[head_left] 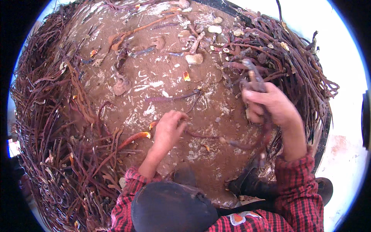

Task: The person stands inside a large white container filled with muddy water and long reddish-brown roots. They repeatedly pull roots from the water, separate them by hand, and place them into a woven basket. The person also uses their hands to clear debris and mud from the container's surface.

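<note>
Long, dried, reddish-brown stalks, apparently mushroom stalks, surround me. At the right, my right hand [270, 102] is closed around a small bunch of dark stalks [255, 77], raised in front of the right pile and slightly blurred. One end of the bunch points up past the fingers, and thinner ends hang below. My left hand [169, 127] is low over the middle of the brown surface, its fingers curled. Whatever is between them is hidden. Beside its knuckles shows a short piece with an orange cut end [153, 124]. A thin stalk [203, 135] lies just right of the fingertips.
A large tangled heap of stalks [50, 127] covers the left side. Another pile [286, 58] lies at the right. Loose stalks, a capped piece [121, 85] and pale chips [194, 58] are scattered between. A dark boot [247, 185] and a black rounded shape [174, 208] are near me.
</note>
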The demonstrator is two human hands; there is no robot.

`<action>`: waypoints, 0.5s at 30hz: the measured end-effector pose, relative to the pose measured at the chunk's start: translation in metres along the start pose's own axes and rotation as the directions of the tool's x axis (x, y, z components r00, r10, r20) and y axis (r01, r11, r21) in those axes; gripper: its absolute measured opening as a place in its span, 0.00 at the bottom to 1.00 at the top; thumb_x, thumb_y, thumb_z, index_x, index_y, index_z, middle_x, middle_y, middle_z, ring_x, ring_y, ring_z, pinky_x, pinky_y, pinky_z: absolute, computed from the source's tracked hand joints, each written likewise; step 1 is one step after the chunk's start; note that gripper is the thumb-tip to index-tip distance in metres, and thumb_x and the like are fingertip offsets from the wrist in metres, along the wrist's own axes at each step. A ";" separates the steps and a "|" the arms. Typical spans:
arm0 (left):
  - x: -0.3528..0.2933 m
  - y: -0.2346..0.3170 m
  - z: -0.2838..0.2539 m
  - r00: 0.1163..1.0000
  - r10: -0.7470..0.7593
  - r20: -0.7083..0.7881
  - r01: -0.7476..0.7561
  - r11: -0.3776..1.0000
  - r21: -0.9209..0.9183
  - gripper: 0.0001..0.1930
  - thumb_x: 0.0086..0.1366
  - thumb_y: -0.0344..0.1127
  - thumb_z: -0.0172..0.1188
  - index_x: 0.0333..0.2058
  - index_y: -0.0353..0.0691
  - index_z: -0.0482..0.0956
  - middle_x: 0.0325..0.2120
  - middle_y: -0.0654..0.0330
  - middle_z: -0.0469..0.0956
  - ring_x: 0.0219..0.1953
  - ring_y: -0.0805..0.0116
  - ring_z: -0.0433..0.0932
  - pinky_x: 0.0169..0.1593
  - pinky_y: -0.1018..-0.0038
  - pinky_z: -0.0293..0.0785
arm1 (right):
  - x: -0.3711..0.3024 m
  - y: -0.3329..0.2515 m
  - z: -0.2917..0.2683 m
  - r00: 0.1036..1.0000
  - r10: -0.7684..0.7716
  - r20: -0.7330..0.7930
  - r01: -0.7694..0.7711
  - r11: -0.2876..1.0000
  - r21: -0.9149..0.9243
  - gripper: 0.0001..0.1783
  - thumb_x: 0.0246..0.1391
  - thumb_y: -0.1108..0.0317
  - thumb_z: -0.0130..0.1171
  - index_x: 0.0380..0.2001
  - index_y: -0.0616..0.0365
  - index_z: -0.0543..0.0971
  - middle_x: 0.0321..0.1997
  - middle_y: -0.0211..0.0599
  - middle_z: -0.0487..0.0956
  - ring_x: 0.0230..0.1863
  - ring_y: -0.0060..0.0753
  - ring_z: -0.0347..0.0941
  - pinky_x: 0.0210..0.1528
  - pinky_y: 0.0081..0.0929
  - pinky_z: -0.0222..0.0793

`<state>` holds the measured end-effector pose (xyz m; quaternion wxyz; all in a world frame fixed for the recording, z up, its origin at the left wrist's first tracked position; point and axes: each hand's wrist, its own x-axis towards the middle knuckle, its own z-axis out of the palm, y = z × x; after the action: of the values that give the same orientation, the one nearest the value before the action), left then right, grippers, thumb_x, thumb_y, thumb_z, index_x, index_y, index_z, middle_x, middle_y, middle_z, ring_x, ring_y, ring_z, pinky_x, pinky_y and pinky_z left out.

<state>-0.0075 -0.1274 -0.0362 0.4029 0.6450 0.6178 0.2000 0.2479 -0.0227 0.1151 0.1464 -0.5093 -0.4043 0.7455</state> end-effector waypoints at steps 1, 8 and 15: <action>-0.006 -0.004 0.010 0.997 0.035 0.065 -0.051 0.967 0.252 0.12 0.53 0.32 0.61 0.38 0.40 0.77 0.40 0.57 0.73 0.50 0.61 0.70 0.56 0.67 0.62 | -0.012 -0.008 -0.005 1.000 0.007 -0.018 -0.007 0.999 -0.048 0.11 0.53 0.61 0.58 0.30 0.58 0.72 0.14 0.27 0.66 0.13 0.19 0.61 0.15 0.20 0.54; -0.023 -0.003 0.078 0.922 0.388 -0.013 -0.321 0.780 0.537 0.08 0.50 0.31 0.55 0.31 0.40 0.76 0.40 0.52 0.69 0.54 0.52 0.63 0.62 0.45 0.51 | -0.011 -0.001 -0.001 0.997 0.022 -0.080 -0.025 0.999 -0.044 0.14 0.49 0.66 0.59 0.37 0.62 0.70 0.16 0.28 0.66 0.11 0.17 0.56 0.12 0.16 0.48; -0.002 0.011 0.056 0.928 0.186 -0.322 -0.123 0.971 0.205 0.07 0.53 0.33 0.60 0.30 0.39 0.74 0.29 0.57 0.74 0.43 0.58 0.71 0.55 0.55 0.61 | 0.016 0.052 0.004 0.986 0.061 -0.152 -0.053 0.997 0.057 0.15 0.51 0.70 0.59 0.41 0.61 0.70 0.28 0.32 0.75 0.19 0.19 0.67 0.19 0.17 0.61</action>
<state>0.0415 -0.1438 -0.0600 0.2134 0.6817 0.6404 0.2822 0.2476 -0.0475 0.0662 0.1691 -0.5726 -0.3570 0.7184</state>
